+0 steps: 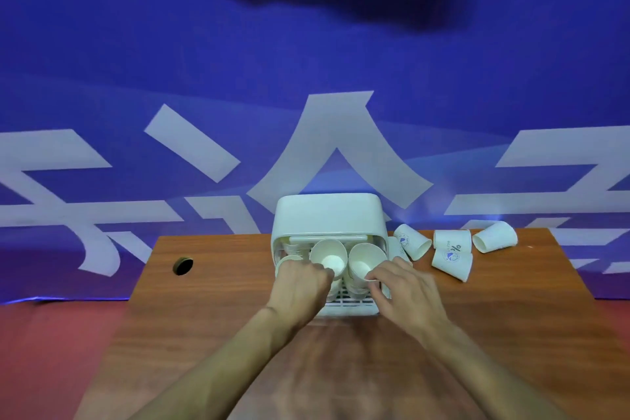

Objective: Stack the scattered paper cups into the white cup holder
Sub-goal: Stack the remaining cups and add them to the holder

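Note:
The white cup holder stands at the far middle of the wooden table, its open front facing me. Inside it lie stacks of white paper cups with mouths toward me. My left hand pinches the rim of the middle cup. The rim of the right cup is held by my right hand. A third cup mouth shows at the holder's left, partly behind my left hand. Several loose cups lie on their sides to the right: one near the holder, two together, one farthest.
The wooden table has a round cable hole at its left. A blue banner with large white characters hangs behind the table's far edge. Red floor shows at the left.

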Available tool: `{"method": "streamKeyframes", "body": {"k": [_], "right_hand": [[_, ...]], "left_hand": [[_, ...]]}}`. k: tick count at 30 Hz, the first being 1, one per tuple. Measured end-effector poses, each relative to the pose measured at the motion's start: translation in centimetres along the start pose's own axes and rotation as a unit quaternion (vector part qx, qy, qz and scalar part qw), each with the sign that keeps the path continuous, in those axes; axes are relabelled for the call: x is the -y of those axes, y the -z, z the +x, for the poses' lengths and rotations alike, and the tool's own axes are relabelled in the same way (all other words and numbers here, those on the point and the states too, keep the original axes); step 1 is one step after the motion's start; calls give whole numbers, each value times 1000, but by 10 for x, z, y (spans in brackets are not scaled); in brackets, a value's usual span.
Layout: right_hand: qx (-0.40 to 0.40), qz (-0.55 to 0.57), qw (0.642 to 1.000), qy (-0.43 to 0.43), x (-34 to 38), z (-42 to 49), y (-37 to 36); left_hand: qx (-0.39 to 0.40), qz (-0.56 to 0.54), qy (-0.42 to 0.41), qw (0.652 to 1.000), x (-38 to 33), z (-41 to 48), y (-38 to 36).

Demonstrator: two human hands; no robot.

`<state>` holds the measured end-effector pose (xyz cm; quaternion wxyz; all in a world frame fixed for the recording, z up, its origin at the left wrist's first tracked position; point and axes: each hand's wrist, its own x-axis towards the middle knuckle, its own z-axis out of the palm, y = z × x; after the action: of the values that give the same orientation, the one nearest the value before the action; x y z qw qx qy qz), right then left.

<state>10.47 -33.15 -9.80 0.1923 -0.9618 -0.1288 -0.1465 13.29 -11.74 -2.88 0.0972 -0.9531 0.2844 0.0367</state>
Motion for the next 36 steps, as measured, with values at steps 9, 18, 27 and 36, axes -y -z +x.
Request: {"method": "streamKeyframes", "body": {"k": [9, 18, 27, 36], "right_hand": [[34, -34, 999, -20, 23, 22, -5], [48, -49, 996, -56, 21, 7, -19], [89, -60, 991, -81, 18, 10, -41], [91, -21, 988, -121, 14, 11, -59]], "left_hand": [[-13, -44, 2, 999, 29, -5, -17], [-13, -89, 11, 996, 23, -6, -47], [35, -80, 15, 996, 24, 9, -78], [83, -122, 29, 989, 15, 30, -106]]}}
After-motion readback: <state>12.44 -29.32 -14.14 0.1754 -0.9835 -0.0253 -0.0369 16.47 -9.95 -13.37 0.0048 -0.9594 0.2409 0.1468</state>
